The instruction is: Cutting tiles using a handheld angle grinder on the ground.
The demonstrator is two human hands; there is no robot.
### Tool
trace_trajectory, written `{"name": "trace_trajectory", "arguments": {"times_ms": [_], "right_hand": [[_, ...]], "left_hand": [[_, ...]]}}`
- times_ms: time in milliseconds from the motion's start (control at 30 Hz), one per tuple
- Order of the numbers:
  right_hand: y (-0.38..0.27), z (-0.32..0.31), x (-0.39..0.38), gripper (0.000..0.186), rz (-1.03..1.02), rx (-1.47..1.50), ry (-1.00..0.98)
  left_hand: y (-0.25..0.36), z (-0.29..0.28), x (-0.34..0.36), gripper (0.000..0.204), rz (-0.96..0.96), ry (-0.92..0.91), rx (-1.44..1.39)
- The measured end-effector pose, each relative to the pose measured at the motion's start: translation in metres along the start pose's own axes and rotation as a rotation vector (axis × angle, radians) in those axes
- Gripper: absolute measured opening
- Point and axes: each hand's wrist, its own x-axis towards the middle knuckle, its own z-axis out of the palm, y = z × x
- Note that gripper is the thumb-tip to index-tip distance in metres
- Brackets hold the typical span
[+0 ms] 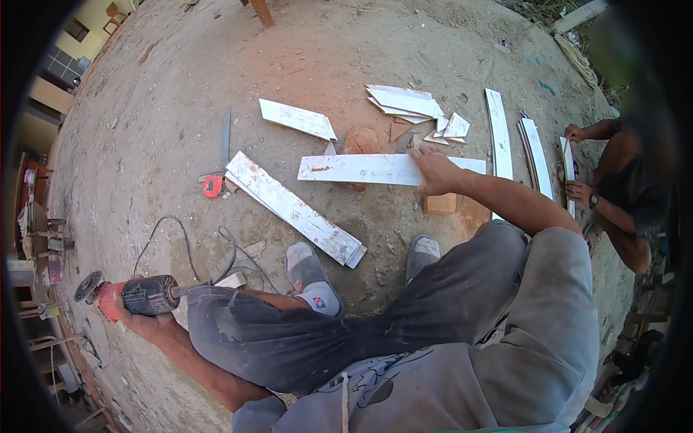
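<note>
Board (354,169) in right hand (435,172), edges well apart from grinder (137,296)

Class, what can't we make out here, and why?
Head view:
Most fingers of the left hand: hidden by the cylindrical red and black power tool.
Underside of the long flat white board beneath the right hand: hidden by its upper face.
Crouching co-worker in dark clothes: head blurred.
Markings on the small red tape measure: too small.
</note>
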Motion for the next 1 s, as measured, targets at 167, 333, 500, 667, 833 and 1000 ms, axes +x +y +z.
{"name": "trace_trajectory", "arguments": {"times_ms": [167,333,500,667,833,1000], "right_hand": [[0.048,0.050,-0.030,0.078,0.111,0.167,0.057],[0.076,0.099,-0.022,0.078,0.068,0.251,0.158],[0.086,0.118,-0.005,0.084,0.063,0.191,0.262],[0.074,0.113,-0.018,0.085,0.141,0.252,0.308],[0.073,0.080,-0.047,0.081,0.414,0.398,0.328],[0.063,0.026,-0.089,0.072,0.437,0.326,0.374]], "left_hand": [[0.012,0.013,-0.015,0.038,0.035,-0.028,0.045],[0.020,0.042,-0.030,0.038,0.078,-0.051,0.105],[0.026,0.054,-0.034,0.040,0.050,-0.117,0.099],[0.026,0.079,-0.041,0.042,0.030,-0.164,0.054],[0.023,0.101,-0.040,0.045,-0.048,-0.283,-0.060],[0.034,0.119,-0.041,0.052,-0.127,-0.390,-0.161]]}}
